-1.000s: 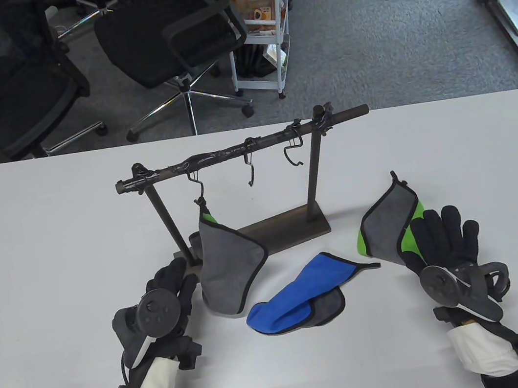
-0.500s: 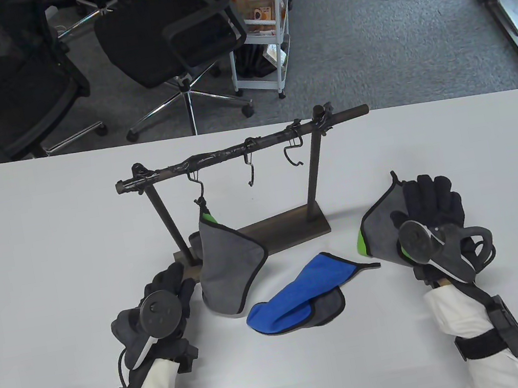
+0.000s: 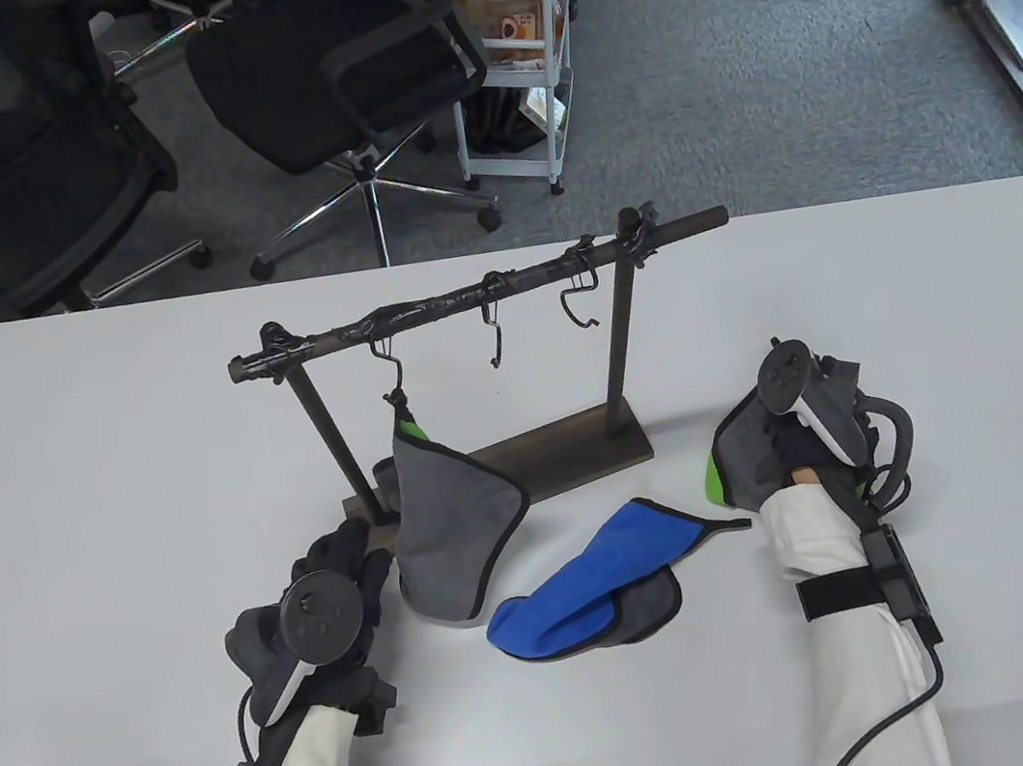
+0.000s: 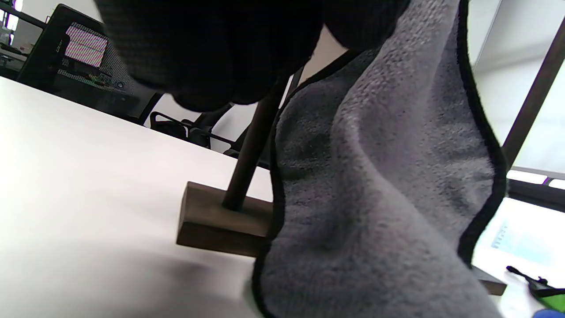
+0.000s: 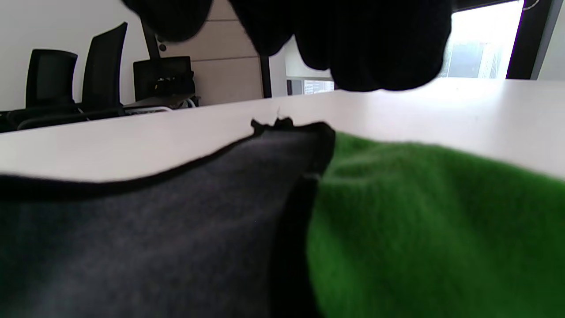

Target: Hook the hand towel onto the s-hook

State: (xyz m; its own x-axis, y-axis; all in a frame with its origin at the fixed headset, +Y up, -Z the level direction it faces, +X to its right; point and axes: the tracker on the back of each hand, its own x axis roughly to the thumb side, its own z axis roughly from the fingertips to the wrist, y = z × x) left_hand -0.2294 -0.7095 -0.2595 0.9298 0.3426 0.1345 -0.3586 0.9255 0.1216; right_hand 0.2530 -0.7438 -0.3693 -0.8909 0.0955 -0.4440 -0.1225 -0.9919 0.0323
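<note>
A dark rack (image 3: pixel 477 296) carries three s-hooks. The left hook (image 3: pixel 384 353) holds a grey and green towel (image 3: pixel 453 530) that hangs to the table. The middle hook (image 3: pixel 493 332) and right hook (image 3: pixel 579 308) are bare. My left hand (image 3: pixel 343 548) lies by that towel's left edge, fingers stretched toward the post; in the left wrist view the fingers (image 4: pixel 220 44) hang beside the towel (image 4: pixel 375 176). A second grey and green towel (image 3: pixel 743 452) lies at right. My right hand (image 3: pixel 801 442) hovers over it; its fingertips (image 5: pixel 375 44) hang above the cloth (image 5: pixel 154 229).
A blue and grey towel (image 3: pixel 596 594) lies on the white table (image 3: pixel 99 491) in front of the rack's base (image 3: pixel 563 457). Office chairs (image 3: pixel 341 69) and a white cart (image 3: pixel 516 59) stand beyond the far edge.
My right hand has moved forward and left over the right towel, turning so the tracker now covers the fingers. The left hand has barely moved. The towels have not shifted.
</note>
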